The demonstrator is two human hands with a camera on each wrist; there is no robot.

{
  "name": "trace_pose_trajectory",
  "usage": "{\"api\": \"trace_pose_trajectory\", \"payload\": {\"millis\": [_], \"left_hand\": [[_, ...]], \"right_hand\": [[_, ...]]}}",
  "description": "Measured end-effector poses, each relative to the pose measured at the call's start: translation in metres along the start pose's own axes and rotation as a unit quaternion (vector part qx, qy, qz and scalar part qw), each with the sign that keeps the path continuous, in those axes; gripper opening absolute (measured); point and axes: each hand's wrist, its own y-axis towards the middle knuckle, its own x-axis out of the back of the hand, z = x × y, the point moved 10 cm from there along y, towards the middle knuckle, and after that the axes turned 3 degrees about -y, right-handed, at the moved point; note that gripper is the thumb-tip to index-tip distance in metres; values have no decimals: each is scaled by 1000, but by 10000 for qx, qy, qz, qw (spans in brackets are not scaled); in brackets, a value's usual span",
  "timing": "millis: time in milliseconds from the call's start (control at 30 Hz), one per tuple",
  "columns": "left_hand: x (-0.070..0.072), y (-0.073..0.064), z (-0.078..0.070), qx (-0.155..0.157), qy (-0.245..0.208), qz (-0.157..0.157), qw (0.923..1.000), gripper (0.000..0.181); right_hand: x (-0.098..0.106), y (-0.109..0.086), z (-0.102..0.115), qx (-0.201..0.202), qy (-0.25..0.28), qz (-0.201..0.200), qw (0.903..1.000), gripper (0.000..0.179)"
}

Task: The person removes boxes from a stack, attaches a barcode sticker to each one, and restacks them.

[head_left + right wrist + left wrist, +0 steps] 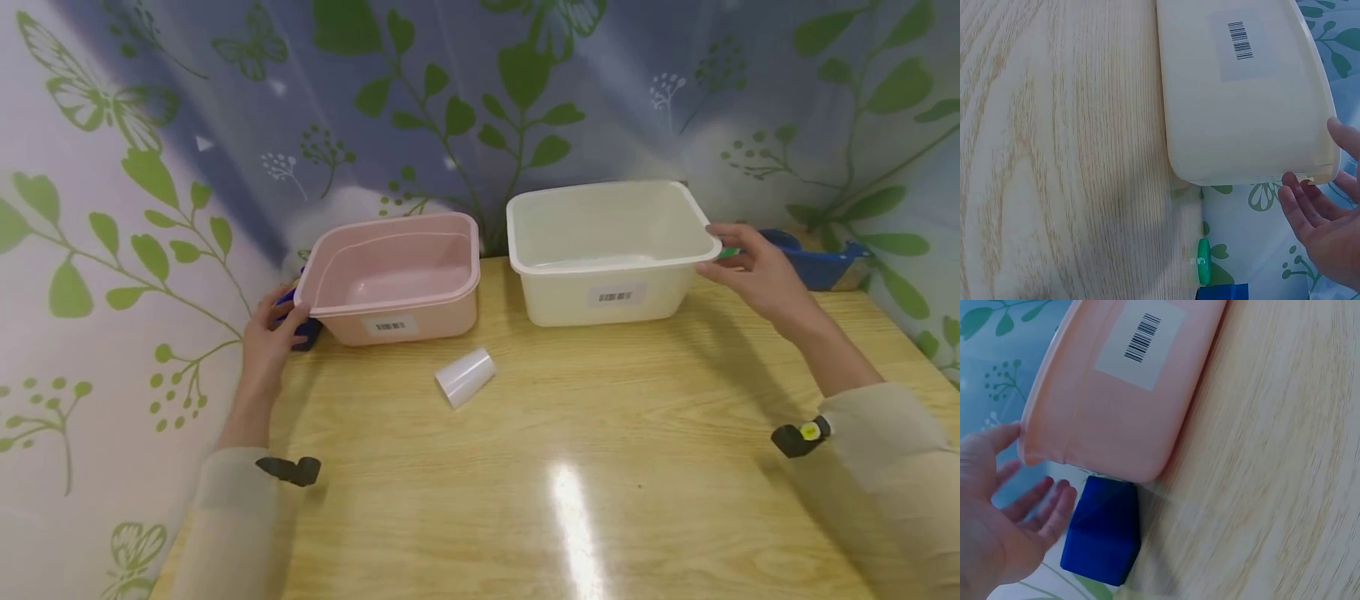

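A pink plastic basin (390, 321) and a white plastic basin (607, 298) stand side by side at the back of the table, each with a barcode label in front. At the pink basin's left front corner, the thumb of my left hand (268, 337) touches the rim. Its other fingers are loosely bent and spread beside the wall in the left wrist view. My right hand (765, 271) holds the white basin's right front corner, thumb on the front rim and fingers at the side. A white cup (465, 377) lies on its side before the basins.
A dark blue block-like object (1102, 531) sits beside the pink basin, partly behind my left hand. Right of the white basin are a blue container (821, 262) and a small green round piece (1204, 261). A patterned curtain (480, 108) closes off the back and sides.
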Motion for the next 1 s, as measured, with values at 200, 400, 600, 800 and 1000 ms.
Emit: {"api": "trace_pose_trajectory", "payload": {"millis": [200, 400, 600, 800, 1000], "left_hand": [[-9, -9, -4, 20, 37, 33, 10000, 54], [-14, -20, -20, 43, 12, 38, 10000, 51], [-17, -20, -26, 29, -12, 65, 10000, 51], [-16, -16, -23, -18, -55, 43, 10000, 50], [-12, -4, -4, 72, 1, -74, 9999, 51]], "right_hand": [[-8, -3, 2, 133, 73, 112, 9998, 70], [-18, -6, 6, 315, 260, 296, 9987, 46], [-24, -6, 16, 543, 609, 327, 9961, 34], [-25, -5, 18, 606, 566, 253, 9962, 35], [-22, -7, 21, 589, 625, 125, 9962, 35]]}}
